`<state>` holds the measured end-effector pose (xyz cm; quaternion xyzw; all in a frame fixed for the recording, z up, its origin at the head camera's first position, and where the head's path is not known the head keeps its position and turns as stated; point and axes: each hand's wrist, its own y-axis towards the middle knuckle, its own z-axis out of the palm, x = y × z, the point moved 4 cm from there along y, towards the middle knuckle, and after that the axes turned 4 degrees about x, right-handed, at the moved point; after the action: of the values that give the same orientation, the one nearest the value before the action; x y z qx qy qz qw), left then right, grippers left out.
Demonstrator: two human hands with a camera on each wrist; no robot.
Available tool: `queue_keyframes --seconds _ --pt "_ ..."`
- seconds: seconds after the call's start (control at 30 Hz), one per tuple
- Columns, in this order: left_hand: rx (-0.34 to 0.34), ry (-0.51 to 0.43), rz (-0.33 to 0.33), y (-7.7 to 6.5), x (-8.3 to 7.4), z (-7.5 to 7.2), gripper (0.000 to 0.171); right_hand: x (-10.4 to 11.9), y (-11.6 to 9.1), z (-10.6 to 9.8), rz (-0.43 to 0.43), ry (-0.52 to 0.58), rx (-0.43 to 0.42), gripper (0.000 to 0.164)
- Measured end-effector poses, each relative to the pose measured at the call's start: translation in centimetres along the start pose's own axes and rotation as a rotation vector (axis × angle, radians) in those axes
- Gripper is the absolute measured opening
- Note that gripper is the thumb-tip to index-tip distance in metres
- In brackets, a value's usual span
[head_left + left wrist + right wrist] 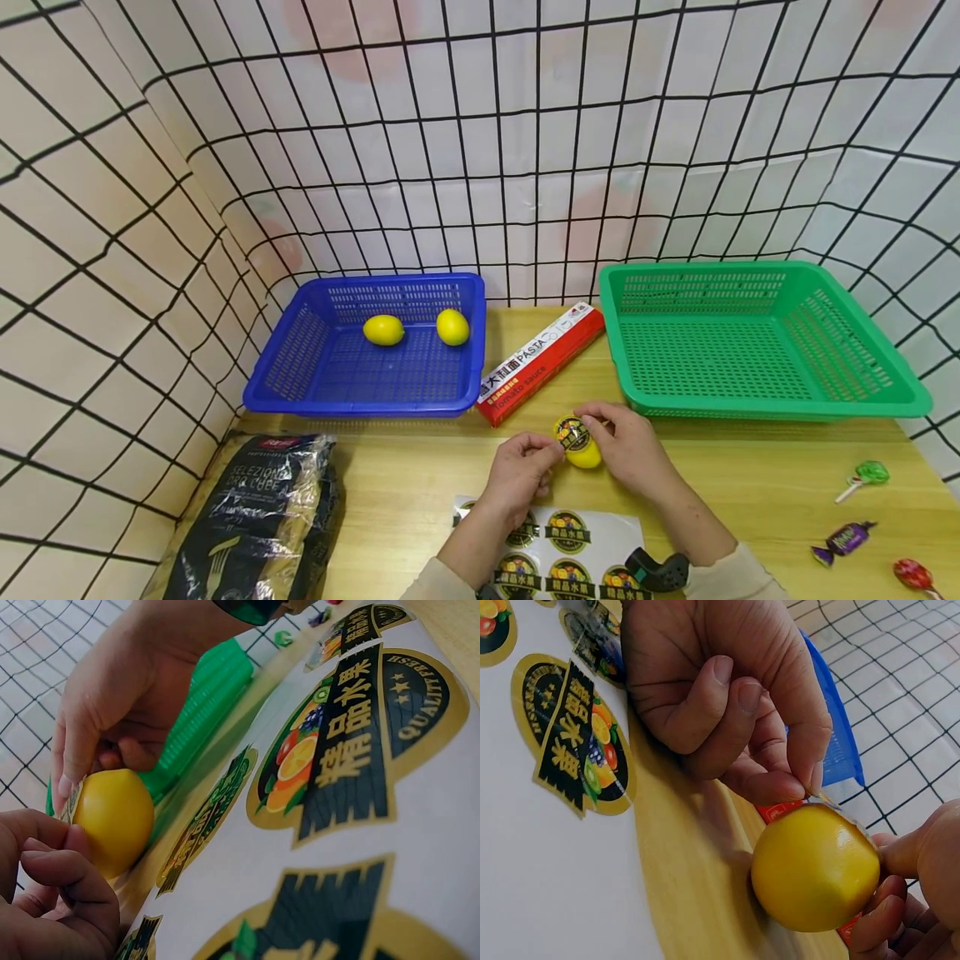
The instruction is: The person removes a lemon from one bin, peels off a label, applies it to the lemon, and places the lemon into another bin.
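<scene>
A yellow lemon (pixel 585 456) is between the two hands, just above the wooden table. An oval black-and-gold fruit sticker (pixel 572 433) lies against its upper side. My left hand (pixel 521 471) pinches one edge of this sticker between thumb and forefinger; the right wrist view shows that edge raised off the lemon (pixel 814 870). On the other side, my right hand (pixel 628 442) holds the lemon, thumb at the sticker's far edge and fingers curled against the fruit. Below the hands lies a white sheet (pixel 630 529) of matching stickers, partly covered by the left forearm.
Two lemons sit in a blue basket (pixel 363 407) at back left. A green basket (pixel 772 408) stands back right, with a red pasta box (pixel 540 364) between them. A black pasta bag (pixel 251 517) lies left. Wrapped candies, one purple (pixel 845 540), lie right. Black wire mesh surrounds the table.
</scene>
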<state>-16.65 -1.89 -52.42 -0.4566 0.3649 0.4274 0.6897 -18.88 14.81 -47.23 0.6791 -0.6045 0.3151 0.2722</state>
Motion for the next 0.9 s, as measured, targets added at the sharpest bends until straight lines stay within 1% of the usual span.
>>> queue_keyframes --seconds 0.17,0.33,0.47,0.53,0.63,0.73,0.8,0.9 --pt "-0.010 0.017 -0.011 0.0 -0.1 0.1 0.010 -0.2 0.0 0.1 0.005 -0.003 0.004 0.021" --pt "-0.026 0.024 -0.022 0.1 0.0 0.1 0.010 -0.7 0.0 0.1 0.031 0.015 0.020 0.022" --pt "-0.021 0.042 -0.024 0.1 0.0 0.1 0.009 -1.3 -0.1 0.2 0.054 0.005 0.060 0.029" --pt "-0.011 0.055 -0.025 0.1 0.0 0.1 0.011 -1.6 -0.1 0.3 0.069 0.002 0.102 0.037" --pt "0.001 0.054 -0.033 0.1 0.0 0.1 0.016 -2.0 -0.1 0.5 0.110 0.066 0.193 0.047" --pt "0.012 0.049 -0.040 0.0 -0.1 0.1 0.027 -2.1 -0.2 0.7 0.149 0.159 0.269 0.050" --pt "0.025 0.051 -0.047 0.0 -0.2 0.1 0.036 -2.2 -0.2 0.7 0.147 0.194 0.276 0.049" --pt "0.041 0.056 -0.049 -0.2 -0.5 0.0 0.045 -2.0 -0.4 0.7 0.124 0.239 0.275 0.047"
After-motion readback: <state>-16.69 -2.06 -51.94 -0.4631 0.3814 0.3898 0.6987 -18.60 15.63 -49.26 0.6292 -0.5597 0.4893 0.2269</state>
